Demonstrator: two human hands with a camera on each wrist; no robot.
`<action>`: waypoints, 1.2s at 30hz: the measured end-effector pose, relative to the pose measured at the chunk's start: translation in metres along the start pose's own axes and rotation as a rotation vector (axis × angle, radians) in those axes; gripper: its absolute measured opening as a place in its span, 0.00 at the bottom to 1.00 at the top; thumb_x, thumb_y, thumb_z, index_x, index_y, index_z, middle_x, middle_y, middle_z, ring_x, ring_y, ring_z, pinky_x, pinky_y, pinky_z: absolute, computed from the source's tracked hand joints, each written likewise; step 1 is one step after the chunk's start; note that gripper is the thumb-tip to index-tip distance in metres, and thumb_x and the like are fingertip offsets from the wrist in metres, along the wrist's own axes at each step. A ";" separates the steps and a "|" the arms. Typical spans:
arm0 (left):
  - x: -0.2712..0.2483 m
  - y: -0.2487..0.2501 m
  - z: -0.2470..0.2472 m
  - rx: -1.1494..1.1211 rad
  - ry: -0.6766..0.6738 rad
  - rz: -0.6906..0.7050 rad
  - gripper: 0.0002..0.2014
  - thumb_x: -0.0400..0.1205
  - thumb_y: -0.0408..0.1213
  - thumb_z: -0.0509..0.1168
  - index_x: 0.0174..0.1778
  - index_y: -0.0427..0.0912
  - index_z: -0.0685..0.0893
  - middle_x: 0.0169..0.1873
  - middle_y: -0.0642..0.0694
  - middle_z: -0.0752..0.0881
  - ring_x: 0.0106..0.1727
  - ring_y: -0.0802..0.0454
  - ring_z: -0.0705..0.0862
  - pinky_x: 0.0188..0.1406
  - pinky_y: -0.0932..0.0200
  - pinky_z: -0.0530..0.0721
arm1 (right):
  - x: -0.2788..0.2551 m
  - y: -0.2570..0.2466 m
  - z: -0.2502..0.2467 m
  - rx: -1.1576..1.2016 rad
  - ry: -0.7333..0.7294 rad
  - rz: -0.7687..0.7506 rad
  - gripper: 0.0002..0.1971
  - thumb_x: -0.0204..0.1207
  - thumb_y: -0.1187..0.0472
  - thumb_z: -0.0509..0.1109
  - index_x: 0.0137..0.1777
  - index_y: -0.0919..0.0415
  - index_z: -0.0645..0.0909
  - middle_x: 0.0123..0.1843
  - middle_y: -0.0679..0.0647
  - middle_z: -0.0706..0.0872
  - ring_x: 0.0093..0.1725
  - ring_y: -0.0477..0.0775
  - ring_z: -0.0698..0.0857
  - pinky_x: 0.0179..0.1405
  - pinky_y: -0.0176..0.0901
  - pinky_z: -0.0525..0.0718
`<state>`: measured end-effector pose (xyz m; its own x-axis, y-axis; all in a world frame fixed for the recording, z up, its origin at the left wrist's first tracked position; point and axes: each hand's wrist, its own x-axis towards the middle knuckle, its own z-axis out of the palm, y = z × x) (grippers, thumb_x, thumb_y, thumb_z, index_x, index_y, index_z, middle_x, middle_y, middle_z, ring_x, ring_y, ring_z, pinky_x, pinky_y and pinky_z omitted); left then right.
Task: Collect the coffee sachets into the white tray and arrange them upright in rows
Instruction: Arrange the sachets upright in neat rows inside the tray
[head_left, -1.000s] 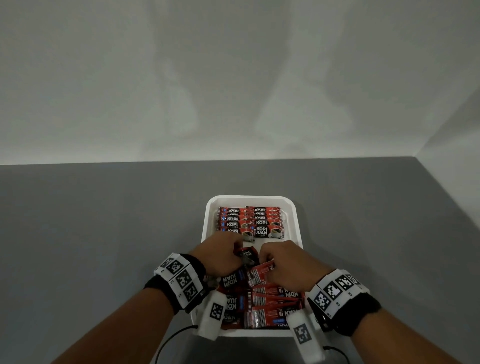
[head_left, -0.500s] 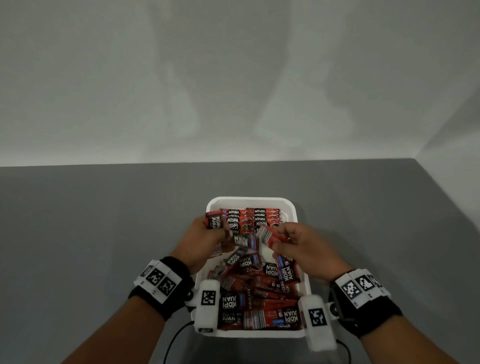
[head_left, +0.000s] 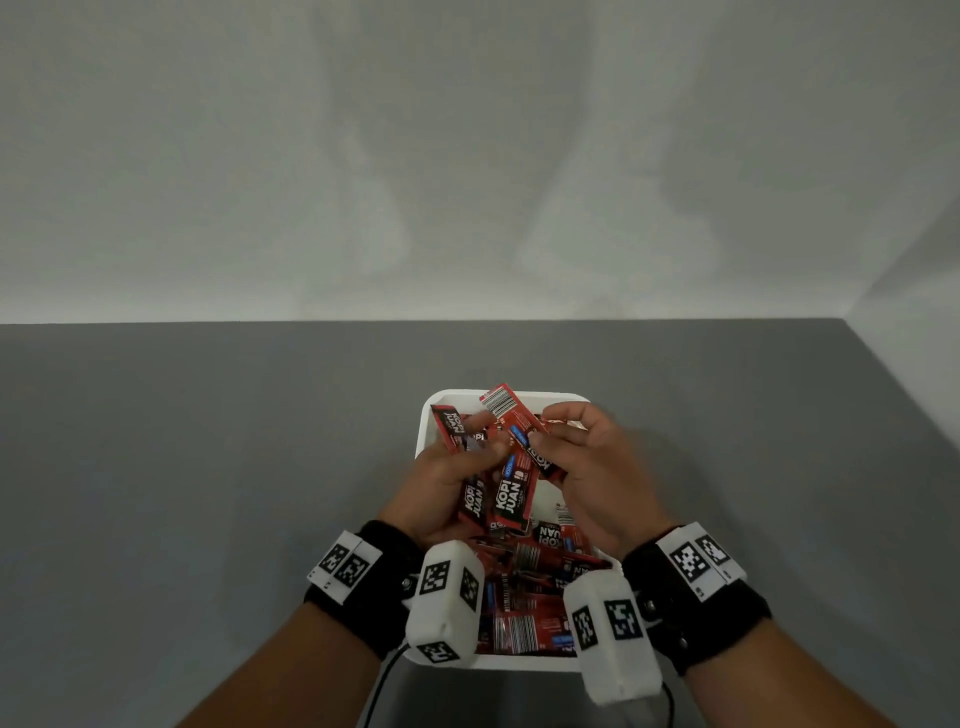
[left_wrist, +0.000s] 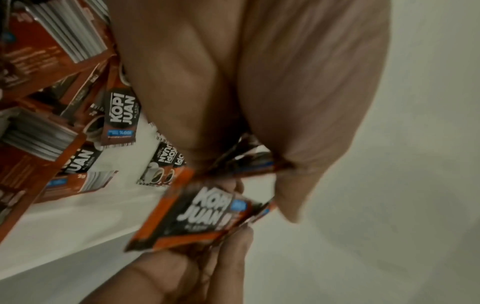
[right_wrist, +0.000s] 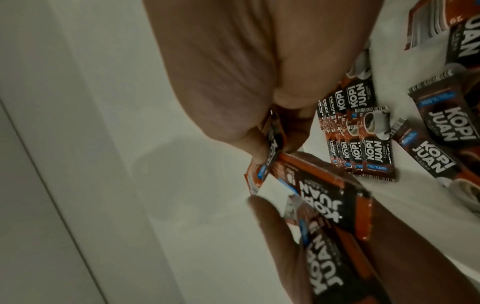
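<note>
Both hands, the left hand and right hand, pinch fanned coffee sachets above the white tray; a slack grip could spill them onto the upright rows.

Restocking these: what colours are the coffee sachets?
Red with black label panels and white lettering; coffee sachets show best in the head view.

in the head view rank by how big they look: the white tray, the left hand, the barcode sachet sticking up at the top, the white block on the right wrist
1. white tray, though largely covered
2. white block on the right wrist, enlarged by nearness to the camera
3. left hand, close to the block, so this order is unsure
4. barcode sachet
</note>
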<state>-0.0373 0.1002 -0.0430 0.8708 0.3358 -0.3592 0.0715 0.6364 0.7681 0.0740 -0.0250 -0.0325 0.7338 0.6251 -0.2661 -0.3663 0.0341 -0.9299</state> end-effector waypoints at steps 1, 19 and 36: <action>-0.002 0.000 0.003 0.041 0.004 0.004 0.20 0.87 0.39 0.67 0.72 0.30 0.81 0.62 0.25 0.86 0.61 0.29 0.87 0.61 0.35 0.88 | 0.000 0.002 0.002 -0.048 0.023 -0.024 0.09 0.78 0.72 0.75 0.55 0.63 0.81 0.49 0.62 0.92 0.46 0.57 0.90 0.49 0.53 0.87; 0.006 -0.008 -0.022 0.082 0.174 -0.054 0.03 0.89 0.33 0.63 0.51 0.38 0.77 0.28 0.40 0.79 0.24 0.49 0.80 0.25 0.57 0.84 | 0.006 0.011 -0.021 -1.508 -0.520 -0.008 0.10 0.76 0.57 0.74 0.56 0.55 0.86 0.53 0.50 0.86 0.52 0.52 0.87 0.49 0.44 0.86; 0.002 0.004 0.023 0.007 0.075 -0.049 0.24 0.88 0.51 0.63 0.75 0.39 0.76 0.55 0.35 0.87 0.44 0.45 0.90 0.38 0.53 0.90 | -0.004 -0.017 0.026 -0.732 -0.197 -0.270 0.08 0.74 0.64 0.76 0.43 0.48 0.88 0.36 0.47 0.92 0.35 0.42 0.90 0.40 0.38 0.87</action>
<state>-0.0244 0.0879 -0.0282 0.8272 0.3561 -0.4348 0.1161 0.6487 0.7522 0.0624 -0.0082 -0.0093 0.6041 0.7966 -0.0226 0.3275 -0.2740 -0.9043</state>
